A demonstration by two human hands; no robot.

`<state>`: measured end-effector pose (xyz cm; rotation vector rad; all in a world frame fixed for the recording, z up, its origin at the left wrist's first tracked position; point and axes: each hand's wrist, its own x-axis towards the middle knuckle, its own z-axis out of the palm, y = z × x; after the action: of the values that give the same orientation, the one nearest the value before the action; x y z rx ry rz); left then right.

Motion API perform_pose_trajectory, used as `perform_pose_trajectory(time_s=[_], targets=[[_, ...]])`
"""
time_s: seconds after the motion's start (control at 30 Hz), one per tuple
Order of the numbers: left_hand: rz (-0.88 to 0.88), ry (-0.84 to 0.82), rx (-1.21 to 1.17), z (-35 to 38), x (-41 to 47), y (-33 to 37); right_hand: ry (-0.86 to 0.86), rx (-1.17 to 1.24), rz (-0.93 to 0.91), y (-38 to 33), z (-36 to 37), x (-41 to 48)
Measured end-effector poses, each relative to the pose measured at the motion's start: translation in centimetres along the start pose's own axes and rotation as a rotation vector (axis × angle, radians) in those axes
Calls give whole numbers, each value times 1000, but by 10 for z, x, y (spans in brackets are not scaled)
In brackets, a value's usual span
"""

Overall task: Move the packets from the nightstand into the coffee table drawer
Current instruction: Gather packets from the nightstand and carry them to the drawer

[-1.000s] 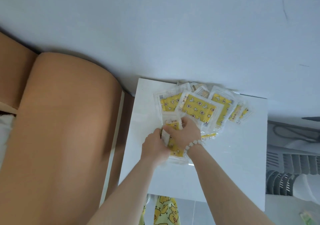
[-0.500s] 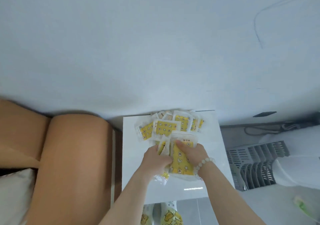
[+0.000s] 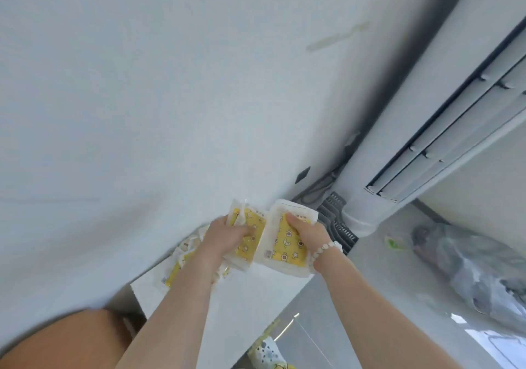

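Behind both hands is a large pale wall (image 3: 170,98), and to the right of the right hand stands a tall white air conditioner (image 3: 427,129). Under the hands is the white nightstand (image 3: 227,306). Some packets (image 3: 178,266) lie there on its top, below and to the left of the left hand, partly hidden by the forearm.

The left hand (image 3: 225,237) is closed around a bundle of yellow packets (image 3: 250,235), with the thumb on top and the fingers under it. The right hand (image 3: 308,233), with a bead bracelet (image 3: 324,250) on the wrist, pinches a second bundle (image 3: 284,243) in the same way. The two bundles touch each other between the hands, above the nightstand.

The coffee table drawer is not visible. I think the carrying begins now. The plastic wrappers look slippery, so a loose packet may slide out of a thick bundle when the person turns or walks. Also the packets on the nightstand may be forgotten.
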<state>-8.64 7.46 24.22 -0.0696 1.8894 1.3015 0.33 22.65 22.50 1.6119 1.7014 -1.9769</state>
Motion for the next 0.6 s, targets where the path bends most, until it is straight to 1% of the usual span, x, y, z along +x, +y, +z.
perform_pose_trajectory(time_s=[0.1,0.3,0.43,0.6], targets=[[31,-91,29,28,0,24,173,87,-10,6,-55,-13],[84,-427,167,135,-21,48,406,319,32,49,-152,-55],[81,-620,321,206,-50,52,555,465,67,82,-201,-97],[135,-797,487,280,-101,42,715,633,104,133,-254,-148]])
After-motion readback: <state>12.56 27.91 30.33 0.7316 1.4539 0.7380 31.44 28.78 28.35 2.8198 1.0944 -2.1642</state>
